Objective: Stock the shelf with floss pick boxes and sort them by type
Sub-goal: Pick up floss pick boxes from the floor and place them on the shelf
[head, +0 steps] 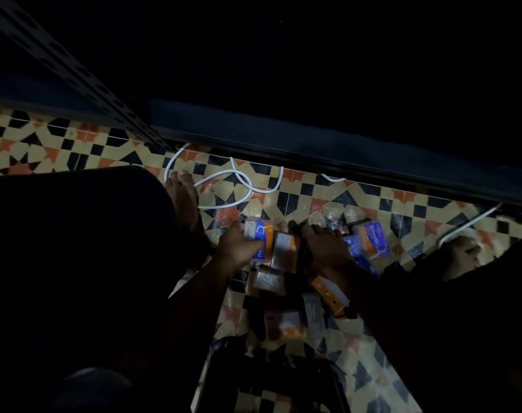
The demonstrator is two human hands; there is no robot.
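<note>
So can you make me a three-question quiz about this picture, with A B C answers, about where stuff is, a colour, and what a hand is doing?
1. Where do the floss pick boxes lie?
A. on the patterned tile floor
B. on the dark shelf
C. in a drawer

2. What colour is the cable on the floor?
A. red
B. white
C. green

3. What is the left hand doing?
A. hanging idle
B. holding a blue and orange box
C. pulling the cable

Answers:
1. A, the boxes are scattered on the tiles in front of the shelf.
2. B, it loops pale white across the tiles.
3. B, its fingers curl round the blue and orange box.
</note>
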